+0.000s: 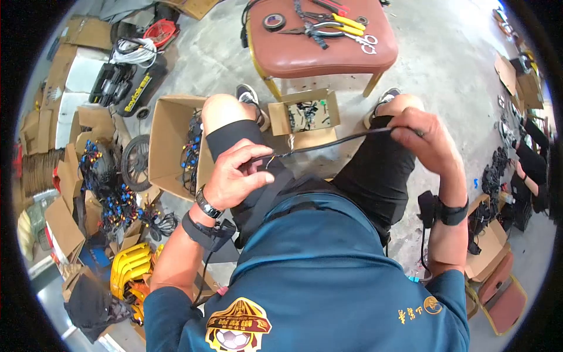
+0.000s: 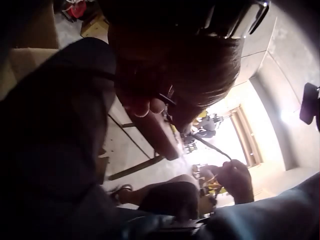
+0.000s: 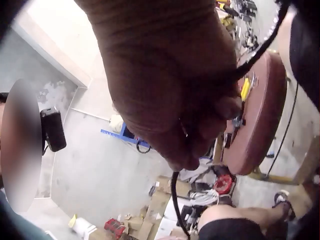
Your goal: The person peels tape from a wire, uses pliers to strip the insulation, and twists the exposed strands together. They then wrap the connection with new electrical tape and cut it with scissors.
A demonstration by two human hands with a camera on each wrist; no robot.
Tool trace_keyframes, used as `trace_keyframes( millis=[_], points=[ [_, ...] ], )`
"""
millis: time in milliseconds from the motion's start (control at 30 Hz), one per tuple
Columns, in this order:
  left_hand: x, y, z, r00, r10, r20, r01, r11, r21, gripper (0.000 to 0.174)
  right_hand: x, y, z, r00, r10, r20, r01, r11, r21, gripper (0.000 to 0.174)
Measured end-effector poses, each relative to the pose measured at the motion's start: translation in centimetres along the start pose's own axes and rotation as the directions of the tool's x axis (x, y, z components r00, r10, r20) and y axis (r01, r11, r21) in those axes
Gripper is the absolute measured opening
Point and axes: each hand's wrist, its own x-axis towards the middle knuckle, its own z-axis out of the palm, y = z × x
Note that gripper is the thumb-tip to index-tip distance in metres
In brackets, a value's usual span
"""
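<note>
A black cable (image 1: 337, 142) runs between the two hands above the lap in the head view. The left hand (image 1: 236, 174) pinches its left end between thumb and fingers, where thin wire ends stick out. At the other side the right hand (image 1: 427, 139) grips the cable with curled fingers. In the left wrist view the left hand (image 2: 170, 75) is dark, with the cable (image 2: 212, 145) leading to the right hand (image 2: 235, 181). The right wrist view shows the cable (image 3: 265, 46) passing through the right hand (image 3: 165, 95), whose fingertips are partly in shadow.
Pliers, scissors (image 1: 368, 44) and tape (image 1: 274, 22) lie on a red-brown stool (image 1: 322, 63). A small box (image 1: 280, 119) of cut pieces stands between the feet. A larger carton (image 1: 170, 141) with cables is beside the left knee. Wire bundles and cartons fill the left floor.
</note>
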Motion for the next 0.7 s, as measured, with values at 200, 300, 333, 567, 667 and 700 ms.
trace_keyframes(
  millis=[200,300,333,567,667,700],
  points=[
    [5.8,-0.8,3.3,0.986,0.147,-0.073,-0.14,0.985,0.096,0.023,-1.5,3.1,1.3,0.95,0.227,-0.215,-0.222,0.974,0.045,0.009],
    [7.4,-1.5,3.6,0.991,0.125,-0.041,-0.125,0.992,0.001,0.019,-1.5,2.6,2.5,0.942,0.178,-0.285,-0.228,0.962,-0.153,0.031],
    [7.9,-1.7,3.6,0.995,0.094,-0.032,-0.096,0.994,-0.053,0.019,-1.0,2.0,3.0,0.935,0.149,-0.322,-0.23,0.945,-0.233,0.037],
    [9.0,-1.4,3.1,0.994,-0.095,0.045,0.101,0.982,-0.162,0.018,2.7,-1.5,8.4,0.952,-0.107,-0.286,-0.034,0.894,-0.447,0.047],
    [9.2,-0.9,2.8,0.983,-0.16,0.086,0.172,0.97,-0.169,0.017,3.8,-2.1,10.2,0.959,-0.143,-0.245,0.003,0.869,-0.495,0.038],
    [9.3,-0.6,2.7,0.979,-0.174,0.101,0.189,0.968,-0.164,0.017,4.1,-1.9,10.7,0.959,-0.157,-0.237,0.02,0.87,-0.493,0.038]
  ],
)
